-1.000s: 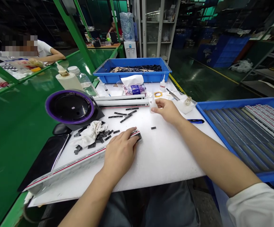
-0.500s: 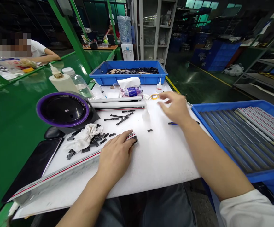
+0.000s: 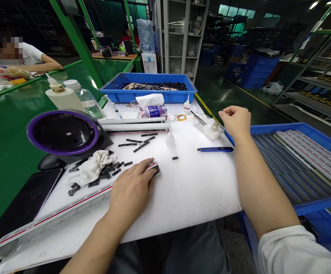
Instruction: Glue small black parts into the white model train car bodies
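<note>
My left hand [image 3: 132, 186] is closed around the far end of a long white metal strip [image 3: 53, 210] with a red line and dark slots, which lies slantwise over the table's left side. Fingers pinched, my right hand [image 3: 236, 120] hovers above the table's right edge; whatever is at the fingertips is too small to name. Just left of it stands a clear tray [image 3: 209, 131] with a small pot and white material, tweezers [image 3: 199, 118] leaning on it. A blue utility knife [image 3: 215, 149] lies nearer me. One small black piece [image 3: 175, 158] lies beyond my left hand.
Black pieces surround a white cloth [image 3: 92, 169] beside a purple-rimmed black bowl [image 3: 64, 133]. A squeeze bottle [image 3: 170, 140], tissue pack [image 3: 154, 111] and blue bin [image 3: 148, 97] stand farther back. A blue crate [image 3: 305, 207] of strips is right. A co-worker sits far left.
My right hand has moved right, from above the table to beyond the clear tray, and its fingers have come together. My left hand stays on the strip. The view has shifted slightly.
</note>
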